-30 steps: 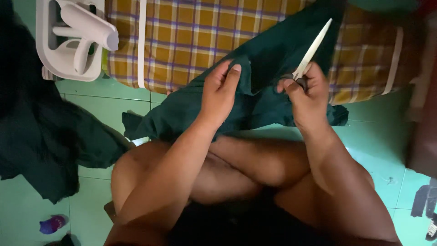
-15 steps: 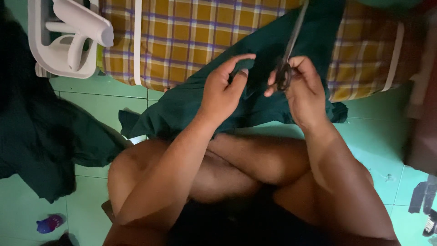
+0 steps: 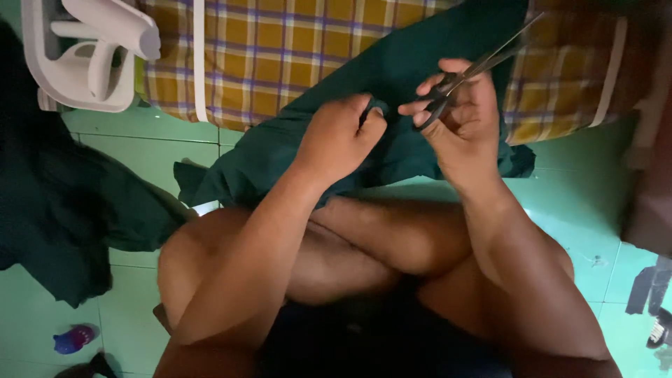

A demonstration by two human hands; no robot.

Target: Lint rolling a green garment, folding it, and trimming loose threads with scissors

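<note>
Scissors (image 3: 467, 75) sit in the right hand (image 3: 458, 115), with fingers pushed through the black handles and curled tight around them. The shiny blades point up and to the right, away from the person, and they look almost closed. The right hand is raised above the dark green cloth (image 3: 392, 112), near the middle of the scene.

Just beside it, the left hand (image 3: 339, 136) pinches a small fold of the same green cloth. Its fingers are bunched together on that fold, with the thumb pressed against them. The two hands are very close, and the fingertips nearly meet.

The green cloth runs from the far right down to the near left. Its far part lies over a yellow checked blanket (image 3: 280, 56), and its near part drops onto the green tiled floor (image 3: 140, 147).

Under the hands are the person's bare crossed legs (image 3: 350, 252), close to the camera.

Far on the left stands a white plastic thing (image 3: 91, 52) with curved parts. Below it, on the left, lies another heap of dark green cloth (image 3: 63, 203). In the near left corner is a small purple and pink thing (image 3: 73, 338) on the floor, too small to tell what it is.
</note>
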